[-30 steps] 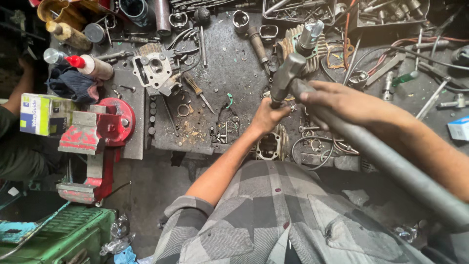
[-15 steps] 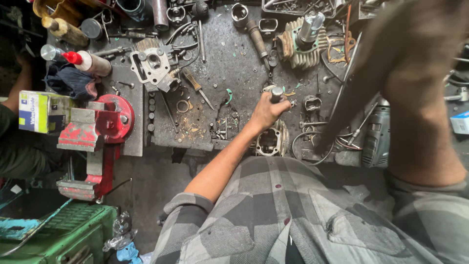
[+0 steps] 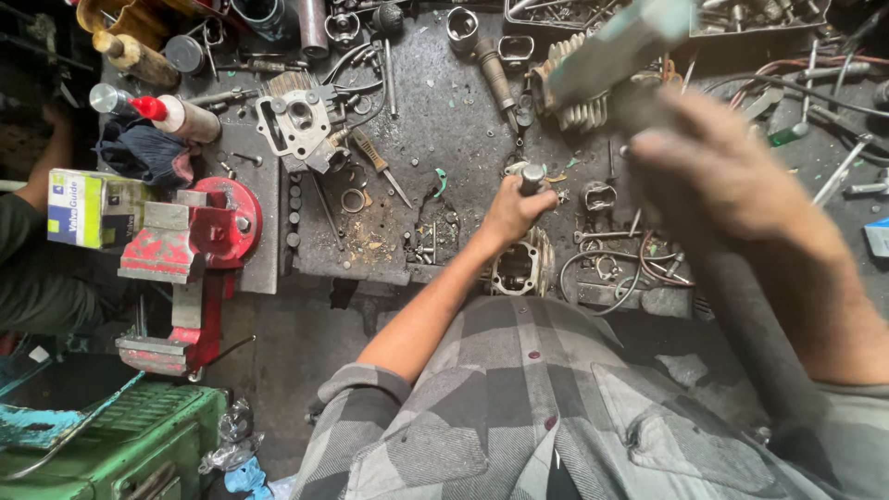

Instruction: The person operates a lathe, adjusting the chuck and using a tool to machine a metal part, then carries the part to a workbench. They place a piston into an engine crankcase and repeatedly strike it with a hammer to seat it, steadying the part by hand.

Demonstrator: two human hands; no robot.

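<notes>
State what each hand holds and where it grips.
Left hand grips a metal punch around its shaft, below the top. Right hand holds a blurred hammer by its handle.

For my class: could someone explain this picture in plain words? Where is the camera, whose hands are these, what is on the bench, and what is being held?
There is no machine here: a person works with bare hands. The single picture comes from a camera worn on the person's head, looking straight down, so the checked shirt at the bottom is their own.

The left hand is closed around a short metal rod, standing it upright over a round metal engine part at the bench edge. The right hand is blurred, close to the camera, gripping a long-handled hammer raised above the bench.

The dark workbench is crowded with tools and parts: a red vise at its left end, a screwdriver, a finned metal part, wires and washers. Another person's arm shows at the far left.
</notes>
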